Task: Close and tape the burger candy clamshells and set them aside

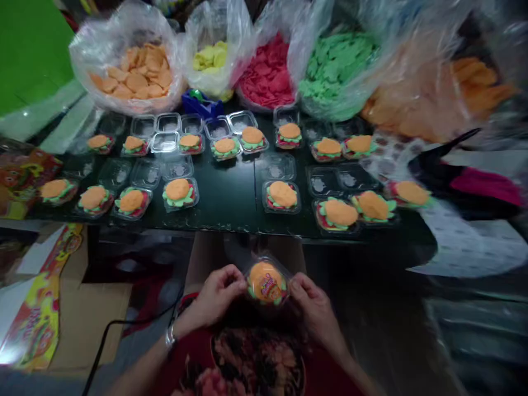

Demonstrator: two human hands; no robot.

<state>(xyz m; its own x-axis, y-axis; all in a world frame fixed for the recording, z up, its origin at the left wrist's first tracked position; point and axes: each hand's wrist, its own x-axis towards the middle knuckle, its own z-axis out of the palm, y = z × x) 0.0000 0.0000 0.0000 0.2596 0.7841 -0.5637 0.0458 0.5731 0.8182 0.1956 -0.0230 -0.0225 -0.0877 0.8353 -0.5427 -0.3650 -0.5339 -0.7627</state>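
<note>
Over the lap, just below the table's front edge, a clear plastic burger box (267,281) is pinched between both hands. A bun-coloured burger with green and red layers shows inside, and a printed label sits on top of it. My left hand (223,289) grips the box's left edge with thumb and fingers. On the opposite edge, my right hand (311,300) holds it the same way. The lid looks closed over the burger. Nearest on the table is an open clear box (282,197) with another burger in it.
Several open boxes with burgers stand in two rows on the dark table (231,190). Behind them are plastic bags of orange (138,77), yellow (211,58), red (270,74) and green pieces (340,63). A blue tape dispenser (202,104) stands among them. Sticker sheets (466,247) hang at right.
</note>
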